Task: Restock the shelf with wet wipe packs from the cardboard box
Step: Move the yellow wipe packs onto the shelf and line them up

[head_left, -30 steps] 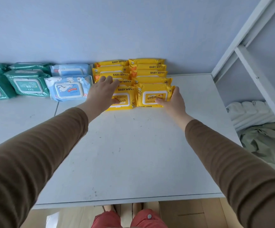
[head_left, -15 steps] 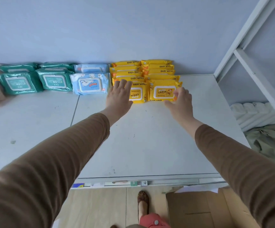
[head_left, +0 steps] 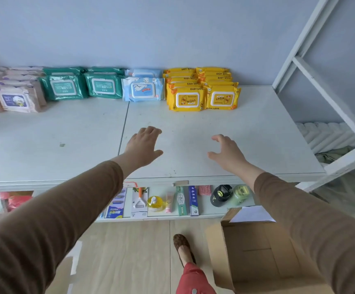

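Observation:
Two rows of yellow wet wipe packs [head_left: 202, 90] lean against the back wall on the white shelf [head_left: 193, 128]. To their left stand blue packs [head_left: 143, 88], green packs [head_left: 83, 85] and pale pink packs [head_left: 13, 92]. My left hand [head_left: 143, 145] hovers over the bare shelf in front of the yellow packs, fingers relaxed, holding nothing. My right hand [head_left: 226, 151] is beside it, fingers spread and empty. The open cardboard box [head_left: 255, 251] sits on the floor at lower right, partly hidden by my right sleeve; its visible inside shows no packs.
A lower shelf [head_left: 172, 201] under the top one carries small goods such as tubes, a peeler and bottles. A white frame [head_left: 320, 81] rises at the right. My foot [head_left: 183, 249] stands on the wooden floor next to the box.
Both hands have let go of the front yellow packs and drawn back toward the shelf's front edge. The view has pulled back and tilted down, showing the lower shelf and the box.

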